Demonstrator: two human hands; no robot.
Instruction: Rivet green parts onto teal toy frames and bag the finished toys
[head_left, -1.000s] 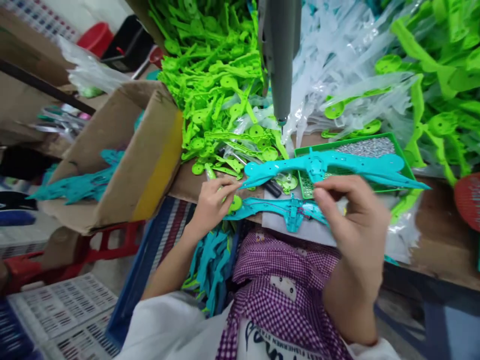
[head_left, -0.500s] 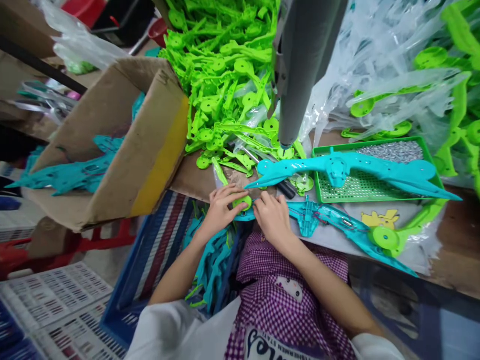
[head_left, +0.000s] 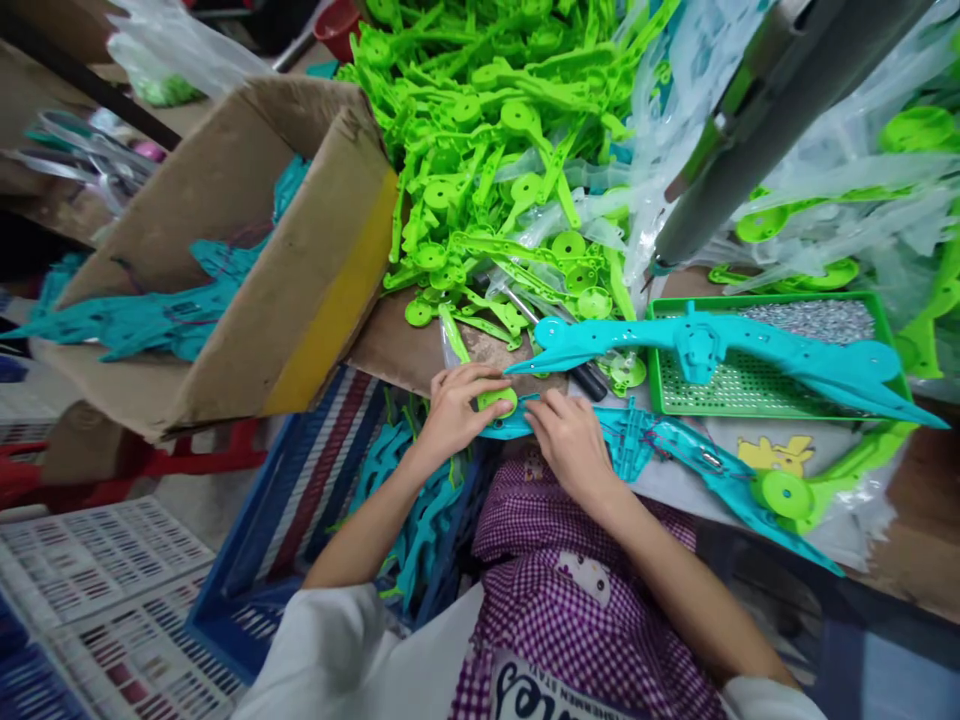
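Right hand (head_left: 566, 440) had shifted from upper shell (head_left: 619, 332) to lower shell (head_left: 679, 442), fingers bunched, grip indeterminable; left hand (head_left: 456, 405) held one green disc (head_left: 498, 401) at lower shell's end. Of these two shells, the upper obstructed one tray (head_left: 765, 410); one box (head_left: 311, 300) stood left

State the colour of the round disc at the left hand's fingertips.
The disc is lime green; the head view shows it.

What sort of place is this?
Probably an assembly workshop: bright green plastic parts lie heaped up, a green tray holds many small silvery pieces, and a cardboard box holds turquoise parts.
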